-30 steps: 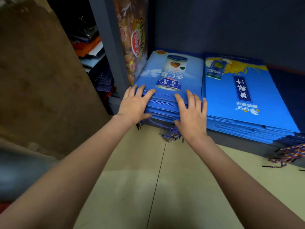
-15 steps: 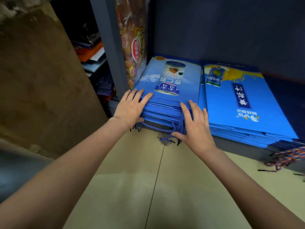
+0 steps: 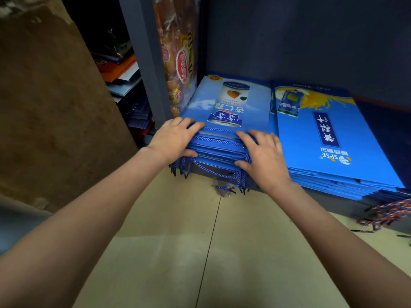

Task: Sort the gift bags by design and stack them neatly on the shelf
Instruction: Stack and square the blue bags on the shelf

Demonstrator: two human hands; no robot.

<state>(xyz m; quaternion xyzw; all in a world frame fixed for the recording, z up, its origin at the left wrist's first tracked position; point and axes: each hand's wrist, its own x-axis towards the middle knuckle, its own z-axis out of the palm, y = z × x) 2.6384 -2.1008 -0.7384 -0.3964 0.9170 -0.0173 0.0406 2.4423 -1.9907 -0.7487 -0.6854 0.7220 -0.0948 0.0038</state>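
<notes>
Both grips sit on the front edge of the left stack (image 3: 224, 121) of blue gift bags, at centre frame on the low shelf (image 3: 322, 191). The left hand (image 3: 175, 138) wraps the stack's near left corner, fingers laid over the top bag and thumb tucked under the lower edge, so it clamps the pile. The right hand (image 3: 263, 156) lies flatter, fingers spread across the stepped edges at the stack's right front, thumb low against the bottom bags. A second stack (image 3: 333, 138) with a different print lies just beside it at right of frame, its front edges fanned out. Blue cord handles (image 3: 213, 172) hang from the left stack over the shelf lip toward the floor (image 3: 200, 252), and multicoloured cords (image 3: 389, 213) trail from the right one. A grey post (image 3: 146, 63) stands at upper centre, with a wrapped packet (image 3: 180, 58) leaning behind it. The step in hand looks like squaring the left pile: its front edges are staggered, not flush. To do it well, I would judge that both hands should press evenly inward and back, so the bags slide together without the top one skating off. Glossy card slips readily, so light downward pressure helps. The loose cords could catch between layers and are best tucked in. A clear line between the two designs should be kept.
</notes>
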